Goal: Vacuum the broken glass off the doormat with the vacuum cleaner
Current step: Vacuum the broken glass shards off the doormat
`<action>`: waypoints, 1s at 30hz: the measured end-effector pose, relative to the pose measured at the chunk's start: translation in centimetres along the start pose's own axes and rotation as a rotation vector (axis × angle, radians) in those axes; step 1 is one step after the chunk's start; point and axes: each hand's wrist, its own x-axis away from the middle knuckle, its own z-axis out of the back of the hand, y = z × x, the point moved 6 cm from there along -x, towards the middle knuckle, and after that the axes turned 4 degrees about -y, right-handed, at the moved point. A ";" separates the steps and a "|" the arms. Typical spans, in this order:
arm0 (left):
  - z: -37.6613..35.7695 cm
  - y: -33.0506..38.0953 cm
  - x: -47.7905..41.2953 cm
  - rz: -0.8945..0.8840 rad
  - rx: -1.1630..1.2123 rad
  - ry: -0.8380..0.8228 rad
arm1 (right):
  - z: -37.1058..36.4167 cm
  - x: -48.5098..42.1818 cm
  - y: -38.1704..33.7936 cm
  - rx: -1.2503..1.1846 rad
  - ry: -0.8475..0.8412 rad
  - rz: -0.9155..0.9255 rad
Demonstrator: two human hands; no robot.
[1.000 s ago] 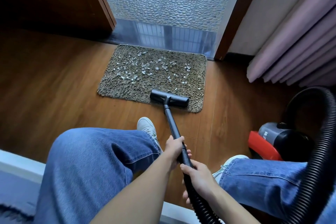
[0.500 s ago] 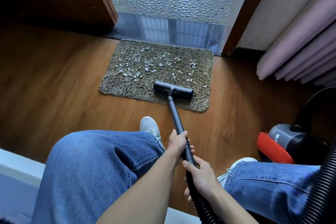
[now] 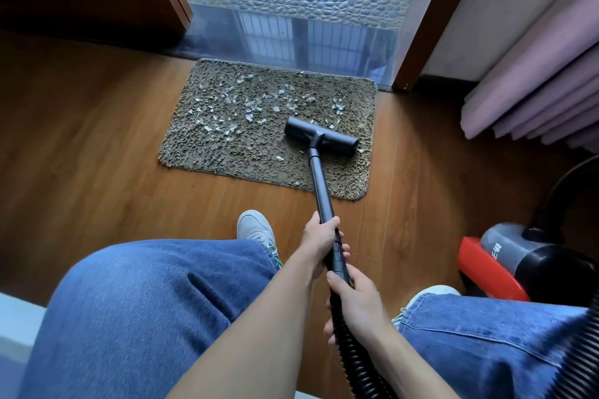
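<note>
The doormat (image 3: 227,152) lies on the wooden floor (image 3: 81,146) at 12 o'clock from the person, its far edge against the doorway threshold. Broken glass (image 3: 249,107) is scattered over its far and left parts, from about 9 to 2 o'clock of the mat's middle. The black nozzle (image 3: 321,136) sits flat on the mat's right half, with one stray shard near its 8 o'clock. The wand (image 3: 319,185) runs back from the nozzle to the left hand (image 3: 319,238), whose grip is wrapped round the tube. Just behind it, at 5 o'clock, the right hand (image 3: 359,304) has its grip curled round the handle where the ribbed hose (image 3: 356,363) begins. The red and black vacuum cleaner (image 3: 518,256) stands on the floor at 3 o'clock of the hands, below a pink curtain (image 3: 534,74).
</note>
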 end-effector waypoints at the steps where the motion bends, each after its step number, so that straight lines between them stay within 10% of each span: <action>1: 0.0 -0.1 -0.1 0.006 0.002 -0.001 | 0.1 0.0 0.0 0.010 0.002 -0.002; 30: 4.7 -1.6 3.5 -0.045 0.110 0.192 | -3.4 3.4 -0.8 0.103 -0.117 -0.050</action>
